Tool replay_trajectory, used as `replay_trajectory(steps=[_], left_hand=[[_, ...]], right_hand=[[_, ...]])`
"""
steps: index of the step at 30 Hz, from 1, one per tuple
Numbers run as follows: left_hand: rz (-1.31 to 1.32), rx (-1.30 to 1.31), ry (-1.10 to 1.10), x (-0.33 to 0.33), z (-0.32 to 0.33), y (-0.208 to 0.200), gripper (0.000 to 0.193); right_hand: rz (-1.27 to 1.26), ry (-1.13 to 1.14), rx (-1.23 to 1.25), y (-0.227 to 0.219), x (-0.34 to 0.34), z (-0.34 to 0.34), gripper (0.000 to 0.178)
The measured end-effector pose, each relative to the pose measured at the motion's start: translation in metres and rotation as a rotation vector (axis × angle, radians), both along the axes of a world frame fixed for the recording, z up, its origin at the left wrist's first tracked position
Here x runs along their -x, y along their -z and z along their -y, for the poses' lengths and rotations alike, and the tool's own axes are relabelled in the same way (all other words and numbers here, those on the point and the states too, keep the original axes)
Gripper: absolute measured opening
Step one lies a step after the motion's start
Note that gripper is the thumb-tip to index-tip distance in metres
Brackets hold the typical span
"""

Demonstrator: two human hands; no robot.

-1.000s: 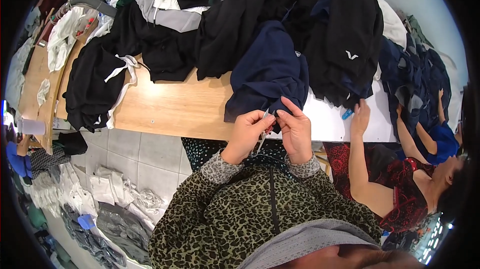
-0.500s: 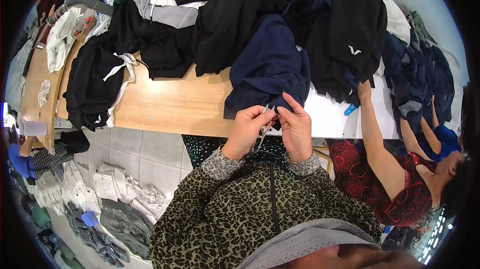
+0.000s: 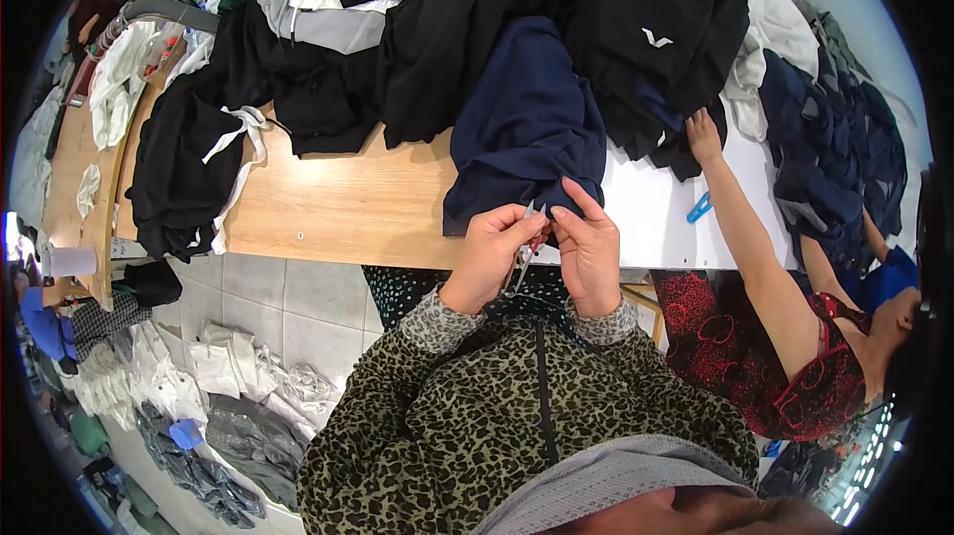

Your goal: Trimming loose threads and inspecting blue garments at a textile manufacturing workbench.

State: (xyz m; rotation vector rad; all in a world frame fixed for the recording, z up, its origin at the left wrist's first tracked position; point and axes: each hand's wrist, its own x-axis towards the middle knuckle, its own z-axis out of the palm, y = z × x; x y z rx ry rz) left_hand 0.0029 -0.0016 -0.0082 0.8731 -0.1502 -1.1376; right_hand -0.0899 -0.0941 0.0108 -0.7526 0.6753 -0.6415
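Observation:
In front of my body, at the table's near edge, both hands are close together. Small thread snips (image 3: 523, 261) with silver metal and a bit of red are gripped in my left hand (image 3: 488, 255), their tips pointing up beside the thumb. My right hand (image 3: 589, 255) is a few centimetres to the right, index finger raised and thumb drawn in toward the other fingers; anything pinched there is too small to make out. Just beyond the fingertips lies a navy blue garment (image 3: 532, 118), rumpled, its near end reaching the table edge.
Black garments (image 3: 442, 48) are heaped along the back of the wooden table (image 3: 338, 207). At right, a co-worker's hand (image 3: 704, 135) touches a black garment with a white mark (image 3: 656, 38), near blue snips (image 3: 701, 207). Wrapped garments (image 3: 238, 436) lie on the floor at left.
The co-worker's hand and the black garment with the white mark have shifted left and away from me. The navy garment has moved slightly left. My hands have hardly moved.

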Motion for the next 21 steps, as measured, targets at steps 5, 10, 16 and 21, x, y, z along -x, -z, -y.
replay_trajectory(steps=[5,10,16,21], left_hand=[[-0.006,0.006,0.001,0.001,0.000,0.000,0.013],[0.007,0.048,0.028,0.000,-0.002,0.010,0.012],[0.055,0.054,0.027,0.001,-0.002,0.012,0.012],[0.068,0.032,0.034,0.001,-0.002,0.010,0.013]], right_hand=[[0.009,0.003,0.003,0.000,0.000,0.001,0.037],[0.009,0.011,-0.003,0.001,0.000,0.000,0.037],[0.005,0.012,-0.001,0.001,0.001,0.000,0.037],[0.011,0.015,0.000,0.002,0.002,0.000,0.038]])
